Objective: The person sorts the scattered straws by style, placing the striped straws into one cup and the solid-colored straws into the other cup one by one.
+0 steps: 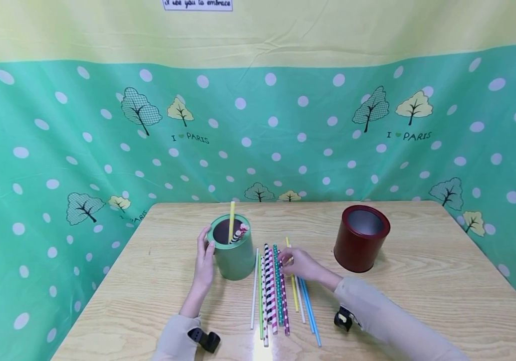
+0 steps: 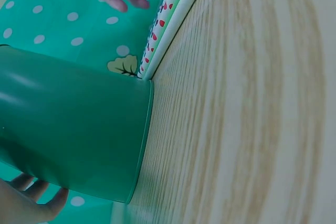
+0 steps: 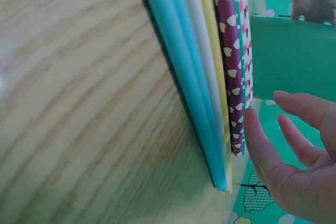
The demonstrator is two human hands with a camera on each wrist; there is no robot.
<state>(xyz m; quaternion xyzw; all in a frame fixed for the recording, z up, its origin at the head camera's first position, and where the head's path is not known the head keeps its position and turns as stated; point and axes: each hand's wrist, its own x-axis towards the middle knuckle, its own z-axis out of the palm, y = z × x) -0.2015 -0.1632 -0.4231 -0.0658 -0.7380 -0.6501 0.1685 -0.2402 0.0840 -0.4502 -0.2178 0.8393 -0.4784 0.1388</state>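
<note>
My left hand (image 1: 205, 263) holds the left side of a green can (image 1: 235, 263), thumb at its front and fingers near the rim. A yellow straw (image 1: 232, 220) stands tall in that can, beside striped straws (image 1: 240, 232) in black and pink. My right hand (image 1: 300, 264) hovers over the far part of a row of straws, fingers parted and nothing between them. Nearest to its fingertips is a purple straw with white hearts (image 3: 229, 51). Beside it lie a teal dotted straw (image 1: 278, 281) and a pink striped straw (image 1: 273, 301).
Two blue straws (image 1: 310, 313), a white straw (image 1: 302, 303) and another yellow straw (image 1: 295, 296) lie right of the purple one. Light green (image 1: 260, 311) and white straws lie on the left. A dark red can (image 1: 359, 245) stands at the right on the wooden table (image 1: 443, 281).
</note>
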